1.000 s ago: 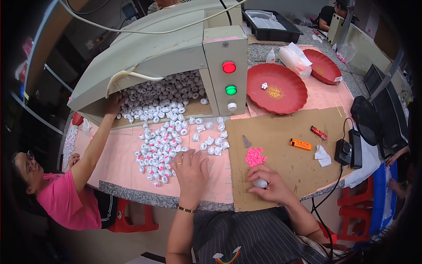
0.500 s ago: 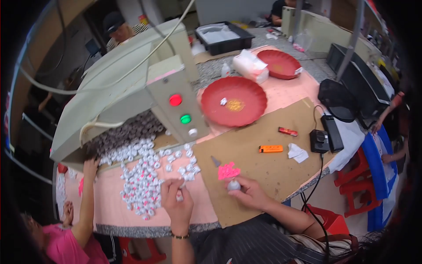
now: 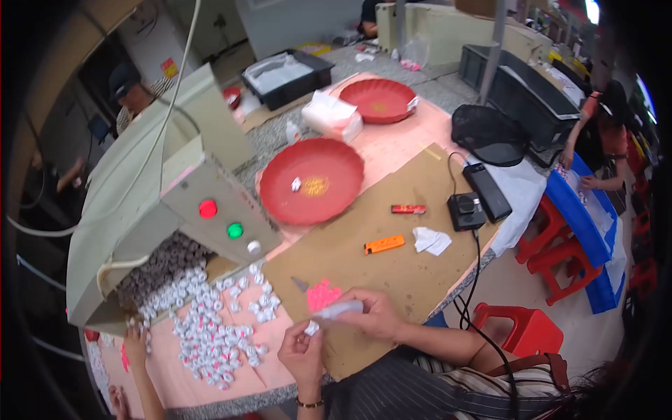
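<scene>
My left hand (image 3: 302, 353) pinches a small white piece (image 3: 312, 327) between thumb and fingertips. In my right hand (image 3: 374, 316) is a whitish, translucent squeeze bottle (image 3: 343, 309), tilted so its narrow end meets or nearly meets that piece. Just beyond the bottle lies a pile of bright pink bits (image 3: 323, 295) on the brown cardboard (image 3: 378, 280), beside a small grey pointed blade (image 3: 299, 283). To the left of my hands, many white pieces with pink spots (image 3: 210, 343) are spread over the pink table cover (image 3: 269, 374).
A pale machine (image 3: 140, 196) with coloured buttons stands at left, dark pieces inside its opening. Another person's hand (image 3: 135, 339) reaches there. Beyond the cardboard sits a red dish (image 3: 311, 150). An orange box cutter (image 3: 384, 244), crumpled tissue (image 3: 432, 241) and cabled black device (image 3: 466, 210) lie rightward.
The view has swung right. My hands have come together: the left lifted a white piece toward the right, and the bottle has tipped from end-on to sideways, pointing at the piece.
</scene>
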Tool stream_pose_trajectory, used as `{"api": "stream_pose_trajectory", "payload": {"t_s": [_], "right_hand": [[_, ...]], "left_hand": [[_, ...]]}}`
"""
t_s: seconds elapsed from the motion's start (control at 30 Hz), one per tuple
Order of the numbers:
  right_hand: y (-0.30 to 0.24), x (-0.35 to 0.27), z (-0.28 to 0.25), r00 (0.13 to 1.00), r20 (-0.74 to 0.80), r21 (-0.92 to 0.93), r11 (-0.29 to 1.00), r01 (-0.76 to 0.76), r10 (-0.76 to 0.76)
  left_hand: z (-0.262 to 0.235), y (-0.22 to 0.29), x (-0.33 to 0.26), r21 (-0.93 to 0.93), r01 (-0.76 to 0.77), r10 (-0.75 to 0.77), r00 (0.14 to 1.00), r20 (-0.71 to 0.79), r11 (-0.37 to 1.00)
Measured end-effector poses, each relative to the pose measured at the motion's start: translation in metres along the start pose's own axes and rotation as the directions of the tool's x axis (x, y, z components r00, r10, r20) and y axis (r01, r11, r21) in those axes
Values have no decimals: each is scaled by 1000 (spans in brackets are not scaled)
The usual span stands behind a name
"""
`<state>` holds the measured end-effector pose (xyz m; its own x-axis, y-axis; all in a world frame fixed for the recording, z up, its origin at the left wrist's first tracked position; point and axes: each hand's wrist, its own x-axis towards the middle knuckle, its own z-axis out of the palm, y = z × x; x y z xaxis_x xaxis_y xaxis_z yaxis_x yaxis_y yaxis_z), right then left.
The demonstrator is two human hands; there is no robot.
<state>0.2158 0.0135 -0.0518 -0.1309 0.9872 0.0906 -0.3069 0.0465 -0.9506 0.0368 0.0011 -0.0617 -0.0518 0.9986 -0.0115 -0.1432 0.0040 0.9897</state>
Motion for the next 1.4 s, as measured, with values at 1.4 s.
{"api": "stream_pose_trajectory", "payload": {"t_s": [1.4], "right_hand": [[-36,-3,8,797,236,-654,516,554,-556]], "left_hand": [[0,-1,0,-190,8,-1,999,35,982]]}}
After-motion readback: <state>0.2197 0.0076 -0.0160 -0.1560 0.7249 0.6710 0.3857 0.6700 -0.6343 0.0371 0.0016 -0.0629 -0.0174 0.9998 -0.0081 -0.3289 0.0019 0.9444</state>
